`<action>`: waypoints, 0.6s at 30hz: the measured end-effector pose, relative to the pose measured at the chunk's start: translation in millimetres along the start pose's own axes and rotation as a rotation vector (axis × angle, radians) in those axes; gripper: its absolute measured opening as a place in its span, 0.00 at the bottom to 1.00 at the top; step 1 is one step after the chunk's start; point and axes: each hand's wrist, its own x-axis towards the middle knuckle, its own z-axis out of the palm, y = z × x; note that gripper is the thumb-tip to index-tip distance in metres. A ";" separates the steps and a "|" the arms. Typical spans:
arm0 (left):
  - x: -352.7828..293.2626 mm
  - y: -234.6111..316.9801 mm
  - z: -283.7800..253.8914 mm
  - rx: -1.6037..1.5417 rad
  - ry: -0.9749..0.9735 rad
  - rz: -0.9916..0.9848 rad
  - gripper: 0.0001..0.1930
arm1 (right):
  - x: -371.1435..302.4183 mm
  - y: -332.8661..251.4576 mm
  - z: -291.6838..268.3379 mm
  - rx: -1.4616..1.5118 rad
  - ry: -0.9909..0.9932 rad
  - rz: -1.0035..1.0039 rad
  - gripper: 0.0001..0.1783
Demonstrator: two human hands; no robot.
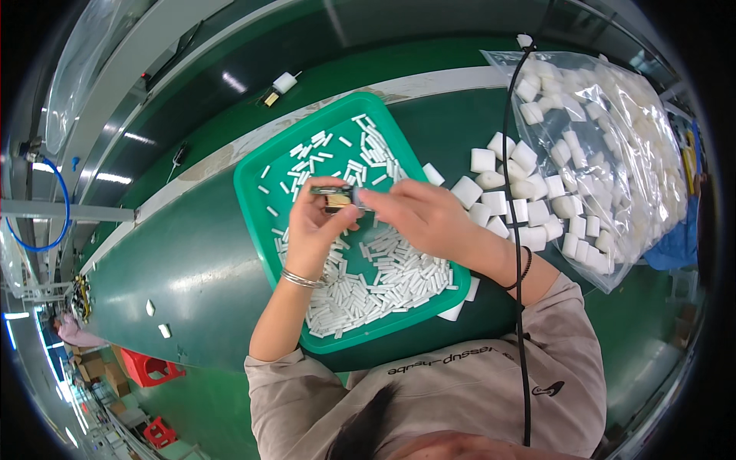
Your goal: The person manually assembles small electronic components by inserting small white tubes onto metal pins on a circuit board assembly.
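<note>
Over the green tray, my left hand grips a small assembly with a gold-coloured block and a dark edge between thumb and fingers. From the other side my right hand has its thumb and fingertips pressed together at the assembly's right end. A greyish piece shows there, partly covered by the fingers, and I cannot tell its kind. Beneath both hands, many short white cylindrical sticks lie loose in the tray.
A clear plastic bag of white cushion-shaped pieces lies at the right, with loose white blocks spilling beside the tray. A black cable hangs down in front. Past the table's far ledge sits a similar gold-and-white assembly. Two white bits lie left.
</note>
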 end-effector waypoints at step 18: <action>-1.0 0.9 -4.5 -0.178 0.091 0.087 0.18 | 4.5 51.6 -56.7 -0.330 -0.364 0.618 0.16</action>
